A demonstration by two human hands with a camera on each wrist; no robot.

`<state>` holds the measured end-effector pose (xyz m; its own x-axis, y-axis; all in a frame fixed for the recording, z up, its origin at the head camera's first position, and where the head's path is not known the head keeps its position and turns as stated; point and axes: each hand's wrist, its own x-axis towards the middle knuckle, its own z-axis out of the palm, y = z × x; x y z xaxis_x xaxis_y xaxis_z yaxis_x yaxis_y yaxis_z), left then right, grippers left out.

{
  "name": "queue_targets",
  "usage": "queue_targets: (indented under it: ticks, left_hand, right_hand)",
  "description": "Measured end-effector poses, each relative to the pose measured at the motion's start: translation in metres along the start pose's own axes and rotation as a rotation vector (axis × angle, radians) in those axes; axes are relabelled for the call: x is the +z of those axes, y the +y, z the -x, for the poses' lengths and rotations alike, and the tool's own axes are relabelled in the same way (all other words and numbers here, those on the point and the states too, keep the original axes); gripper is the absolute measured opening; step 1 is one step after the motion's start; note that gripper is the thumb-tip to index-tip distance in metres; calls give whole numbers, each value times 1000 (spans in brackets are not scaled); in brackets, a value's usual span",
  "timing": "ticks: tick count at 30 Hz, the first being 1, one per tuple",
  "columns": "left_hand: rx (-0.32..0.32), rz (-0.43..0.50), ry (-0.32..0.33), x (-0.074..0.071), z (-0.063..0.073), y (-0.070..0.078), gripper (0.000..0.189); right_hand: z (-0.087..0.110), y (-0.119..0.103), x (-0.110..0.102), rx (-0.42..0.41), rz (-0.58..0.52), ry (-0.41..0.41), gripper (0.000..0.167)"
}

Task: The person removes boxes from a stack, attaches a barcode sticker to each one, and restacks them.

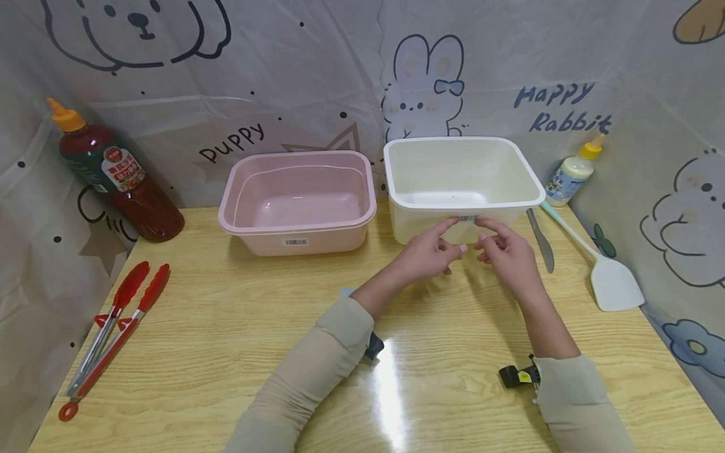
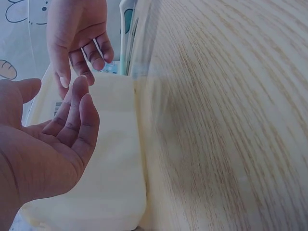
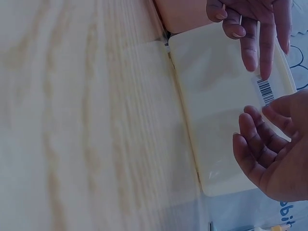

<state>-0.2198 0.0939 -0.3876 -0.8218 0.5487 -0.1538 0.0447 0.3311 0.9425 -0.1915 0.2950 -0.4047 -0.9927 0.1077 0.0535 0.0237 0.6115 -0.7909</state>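
A cream-white plastic basin (image 1: 406, 221) stands toward the back right of the table, with a barcode label (image 1: 467, 218) on its front wall. In front of it is my left hand (image 1: 428, 253), index finger stretched toward the label's left end. From the other side, my right hand (image 1: 511, 255) points its index finger at the label's right end. Both hands hold nothing, their other fingers loosely bent. The right wrist view shows the barcode (image 3: 265, 92) between the fingertips; whether they touch the wall I cannot tell.
Left of the white basin stands a pink basin (image 1: 334, 238). A red sauce bottle (image 1: 121, 176) and red-tipped tongs (image 1: 113, 333) are at the left. A knife (image 1: 542, 242), a white spatula (image 1: 614, 283) and a small yellow-capped bottle (image 1: 569, 176) lie or stand at the right.
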Motion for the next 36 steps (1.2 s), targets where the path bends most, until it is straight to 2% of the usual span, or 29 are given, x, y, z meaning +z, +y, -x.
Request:
queue_targets:
  ticks: [5,13,18,21,24,26,32,36]
  left_hand:
    - [2,1,3,-2,4,-1,69]
    - [6,-1,5,-7,11,-7,69]
    - [-10,-17,-12,-15,26,-9,68]
    - [-8,-111,11,-22,40,-8,70]
    - [-1,-241,63,-34,54,-3,74]
    - [9,-295,94,-45,64,1,78]
    - [64,-335,167,-90,94,8,84]
    - [94,-396,237,-123,107,9,89]
  right_hand:
    - [0,-3,0,-3,16,-36,43]
    - [2,-4,2,-5,23,-35,43]
    - [4,-4,7,-17,42,-90,45]
    - [7,-8,8,-47,59,-116,46]
    - [12,-13,4,-90,93,-133,48]
    - [15,-17,0,-124,120,-140,48]
    - [18,-32,-19,-217,161,-158,49]
    - [11,-43,-36,-222,190,-165,52]
